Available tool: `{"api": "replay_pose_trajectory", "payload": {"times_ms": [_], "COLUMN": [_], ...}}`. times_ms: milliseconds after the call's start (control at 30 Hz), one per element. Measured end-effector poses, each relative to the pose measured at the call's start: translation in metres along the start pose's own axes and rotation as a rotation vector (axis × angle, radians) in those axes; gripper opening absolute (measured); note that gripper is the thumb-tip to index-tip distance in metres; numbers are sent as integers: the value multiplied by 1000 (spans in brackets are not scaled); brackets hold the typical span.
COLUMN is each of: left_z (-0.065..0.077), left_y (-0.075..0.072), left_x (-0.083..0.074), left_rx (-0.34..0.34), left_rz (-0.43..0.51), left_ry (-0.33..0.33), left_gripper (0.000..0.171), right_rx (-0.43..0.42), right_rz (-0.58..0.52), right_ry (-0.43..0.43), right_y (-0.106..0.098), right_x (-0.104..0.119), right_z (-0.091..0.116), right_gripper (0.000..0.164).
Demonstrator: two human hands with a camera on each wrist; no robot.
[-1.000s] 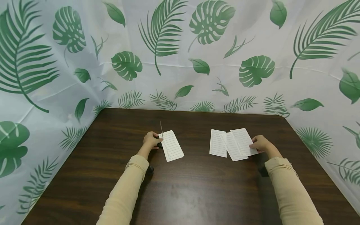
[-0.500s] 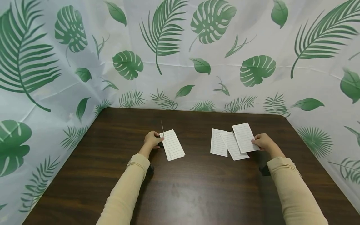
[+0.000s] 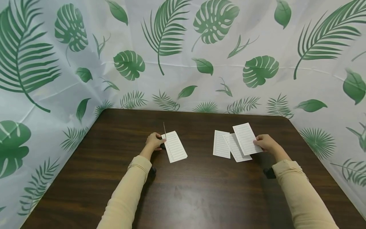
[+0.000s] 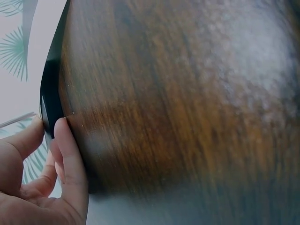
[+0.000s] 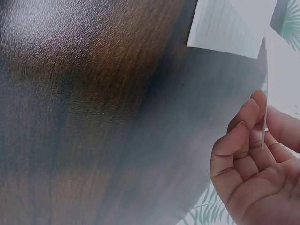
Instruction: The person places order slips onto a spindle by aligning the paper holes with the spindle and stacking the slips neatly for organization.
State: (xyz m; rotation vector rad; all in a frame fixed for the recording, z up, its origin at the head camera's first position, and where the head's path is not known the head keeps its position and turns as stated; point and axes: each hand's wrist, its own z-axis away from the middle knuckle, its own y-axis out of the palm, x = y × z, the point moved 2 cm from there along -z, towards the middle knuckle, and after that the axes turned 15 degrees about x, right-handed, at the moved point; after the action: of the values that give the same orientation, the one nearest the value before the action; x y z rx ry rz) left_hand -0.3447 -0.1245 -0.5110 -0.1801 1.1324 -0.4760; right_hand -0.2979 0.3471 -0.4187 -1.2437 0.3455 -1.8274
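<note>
At the table's left middle, my left hand (image 3: 154,142) pinches the edge of a small stack of white lined cards (image 3: 175,148). A black piece (image 4: 50,101) lies between its thumb and fingers in the left wrist view; its kind is unclear. A thin upright strip (image 3: 164,129) rises by the thumb, too narrow to identify. On the right, my right hand (image 3: 267,143) pinches one lined card (image 3: 246,138) by its near right edge, thumb on top, fingers beneath. That card is seen edge-on in the right wrist view and partly covers a second card (image 3: 235,148). A third card (image 3: 221,144) lies left of it.
A dark wood-grain table (image 3: 183,190) with a glossy surface stretches beneath both hands. White fabric with green leaf prints (image 3: 177,73) hangs behind it and at the sides. Dark straps or devices sit at both wrists (image 3: 269,173).
My right hand has lifted its card slightly and moved it away from me, uncovering more of the card beneath. The left hand and its stack have stayed in place.
</note>
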Motion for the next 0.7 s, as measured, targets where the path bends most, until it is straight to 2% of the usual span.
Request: {"api": "replay_pose_trajectory", "payload": {"times_ms": [100,133,167,300,400,433,500,567,600,633,667,700], "left_z": [-33,-44,-41,-50,-63,-50,-50,-37,-34,-23,-27,-16], "left_y": [-2,-2,-2,-5,-6,-6,-5,-4,-4,-4,-3,-3], "left_x": [25,32,31,40,48,39,38,26,25,16,17,9], "left_rx": [29,40,56,71,48,50,52,53,62,67,64,60], "left_rz": [29,45,59,116,136,134,128,117,124,121,119,116], "left_ry": [39,27,24,53,73,63,49,10,24,9,-14,-20], "left_gripper": [44,45,44,37,30,28,25,26,25,25,26,25], "right_rx": [9,14,15,15,20,23,29,33,36,37,38,37], "right_rz": [2,4,6,31,47,51,58,61,64,65,67,67], "right_ry": [-12,-20,-24,-41,-45,-45,-50,-60,-69,-78,-90,-103], "right_y": [2,2,2,2,4,5,7,11,13,14,16,18], "right_x": [8,9,10,15,19,21,24,28,30,33,35,38], "right_z": [5,5,5,3,-1,-1,-1,0,0,1,1,0], "right_gripper": [20,20,20,20,19,19,18,17,17,16,16,16]}}
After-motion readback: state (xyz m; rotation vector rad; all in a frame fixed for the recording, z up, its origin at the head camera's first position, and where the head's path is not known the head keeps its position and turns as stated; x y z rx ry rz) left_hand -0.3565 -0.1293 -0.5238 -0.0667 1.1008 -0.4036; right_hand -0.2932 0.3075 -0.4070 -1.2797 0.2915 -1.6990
